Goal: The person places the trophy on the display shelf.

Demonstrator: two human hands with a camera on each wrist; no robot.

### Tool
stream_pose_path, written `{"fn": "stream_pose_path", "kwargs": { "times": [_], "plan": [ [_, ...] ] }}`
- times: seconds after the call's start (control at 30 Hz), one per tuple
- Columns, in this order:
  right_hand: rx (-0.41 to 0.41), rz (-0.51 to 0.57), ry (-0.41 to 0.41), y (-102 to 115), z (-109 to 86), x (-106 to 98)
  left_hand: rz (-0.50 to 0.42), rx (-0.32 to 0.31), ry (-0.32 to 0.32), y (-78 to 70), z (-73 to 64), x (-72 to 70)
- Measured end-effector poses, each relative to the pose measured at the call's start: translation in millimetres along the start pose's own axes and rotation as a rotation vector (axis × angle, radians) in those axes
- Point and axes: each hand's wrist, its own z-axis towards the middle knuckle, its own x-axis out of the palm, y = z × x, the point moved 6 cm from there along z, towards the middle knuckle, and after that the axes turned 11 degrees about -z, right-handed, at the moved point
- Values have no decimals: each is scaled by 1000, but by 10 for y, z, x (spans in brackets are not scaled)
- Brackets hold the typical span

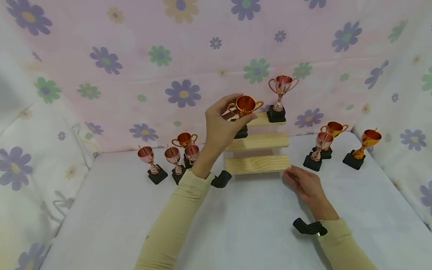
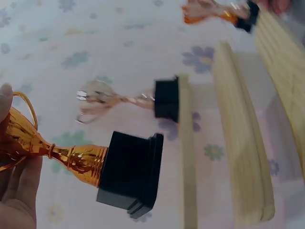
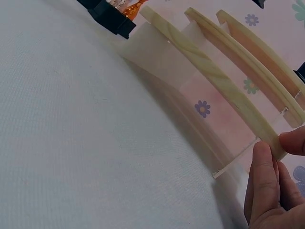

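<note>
My left hand holds a gold trophy cup upright by its cup. Its black base hangs just above the left part of the top plank, with a gap between them in the left wrist view. The stand is a three-step display shelf with wooden planks on clear supports. A rose-gold trophy stands on the right end of the top plank. Down at the front, my right hand pinches the right end of the lowest plank between thumb and fingers.
Left of the shelf stand several trophies, among them a rose-gold one and a gold one, partly behind my left arm. To the right are a rose-gold trophy and two gold ones. Flowered cloth walls the white table.
</note>
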Motion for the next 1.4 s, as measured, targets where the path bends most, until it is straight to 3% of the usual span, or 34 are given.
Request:
{"fn": "stream_pose_path", "kwargs": {
  "times": [0.23, 0.67, 0.97, 1.4],
  "plan": [
    [-3, -26, 2, -25, 18, 26, 29, -24, -10, 299, 225, 107],
    [-23, -24, 0, -34, 35, 33, 100, -109, -24, 622, 589, 225],
    [-17, -32, -4, -50, 38, -5, 92, -129, -70, 800, 660, 226],
    [-15, -56, -26, -29, 53, -15, 51, -143, -56, 865, 695, 328]
  ]
}}
